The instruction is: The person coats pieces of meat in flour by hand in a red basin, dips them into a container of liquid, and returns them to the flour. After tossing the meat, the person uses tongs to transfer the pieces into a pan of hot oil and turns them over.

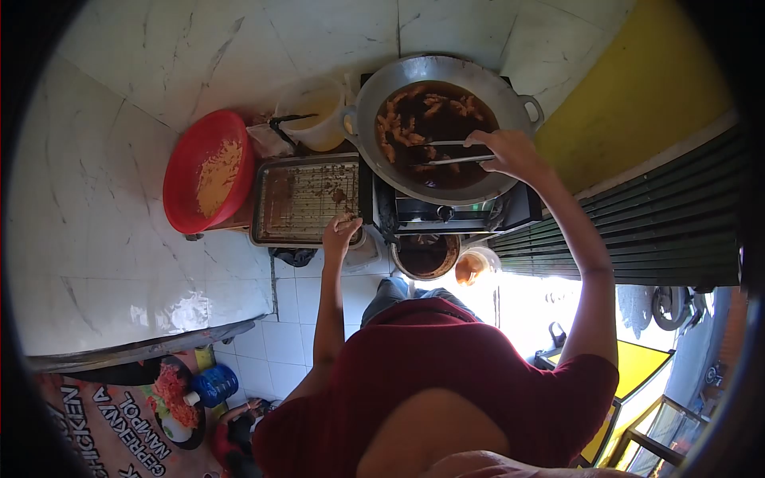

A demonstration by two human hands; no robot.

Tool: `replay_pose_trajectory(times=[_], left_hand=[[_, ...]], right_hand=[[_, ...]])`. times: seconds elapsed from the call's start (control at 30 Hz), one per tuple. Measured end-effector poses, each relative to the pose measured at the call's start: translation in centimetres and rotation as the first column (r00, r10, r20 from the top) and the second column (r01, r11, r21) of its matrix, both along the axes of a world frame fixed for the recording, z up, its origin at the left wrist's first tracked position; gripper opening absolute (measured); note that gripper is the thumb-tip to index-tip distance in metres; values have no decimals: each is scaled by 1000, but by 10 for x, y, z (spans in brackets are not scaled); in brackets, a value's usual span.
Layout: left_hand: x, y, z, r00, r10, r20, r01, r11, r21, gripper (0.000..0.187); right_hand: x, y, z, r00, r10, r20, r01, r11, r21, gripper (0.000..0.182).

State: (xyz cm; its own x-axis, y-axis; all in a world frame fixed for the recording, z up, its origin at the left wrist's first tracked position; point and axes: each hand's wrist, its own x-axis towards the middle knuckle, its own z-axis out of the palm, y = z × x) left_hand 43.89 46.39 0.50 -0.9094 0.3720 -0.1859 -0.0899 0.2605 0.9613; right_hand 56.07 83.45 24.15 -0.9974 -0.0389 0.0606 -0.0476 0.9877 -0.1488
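Observation:
My right hand point(510, 153) is closed around the handle end of metal tongs point(450, 161), whose two arms stand apart and reach over the wok. Strips of battered food point(392, 127) float in dark oil point(434, 119) inside the big grey wok point(366, 95). At the near right corner of a metal tray point(263, 238) is my left hand point(341, 229), its fingers bent together; whether they grip the rim or something small cannot be seen. A wire rack point(307, 191) with brown crumbs lies in that tray.
A red basin point(177, 191) with pale flour stands left of the tray, beside a cloudy plastic tub point(327, 131). Beneath the stove point(414, 209) sit a dark-stained pan point(426, 259) and a tub point(476, 267). Another person point(231, 434) is at the lower left, near a blue water bottle point(215, 386).

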Motion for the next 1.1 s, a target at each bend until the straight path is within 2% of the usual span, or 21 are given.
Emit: replay_pose_trajectory(times=[0.1,0.37,0.57,0.67,0.87,1.1], left_hand=[[0,0,-5,1000,1,-2,-1,998,66,52],[-1,-1,-9,1000,10,24,-12,997,74,49],[-1,0,-1,999,9,54,-12,998,59,48],[-1,0,-1,998,10,58,-13,999,48,47],[-1,1,-1,999,14,37,-16,999,39,47],[-2,-2,-9,999,10,49,-13,999,52,49]], right_hand=[[-5,0,-7,999,-16,30,17,1000,-21,47],[-12,0,-9,998,-42,53,43,999,-11,39],[3,3,-4,1000,5,-5,-5,1000,15,42],[12,0,3,996,66,-61,-64,997,38,42],[24,-6,23,998,43,-52,-34,986,165,43],[31,8,24,996,20,-88,-1,978,209,50]])
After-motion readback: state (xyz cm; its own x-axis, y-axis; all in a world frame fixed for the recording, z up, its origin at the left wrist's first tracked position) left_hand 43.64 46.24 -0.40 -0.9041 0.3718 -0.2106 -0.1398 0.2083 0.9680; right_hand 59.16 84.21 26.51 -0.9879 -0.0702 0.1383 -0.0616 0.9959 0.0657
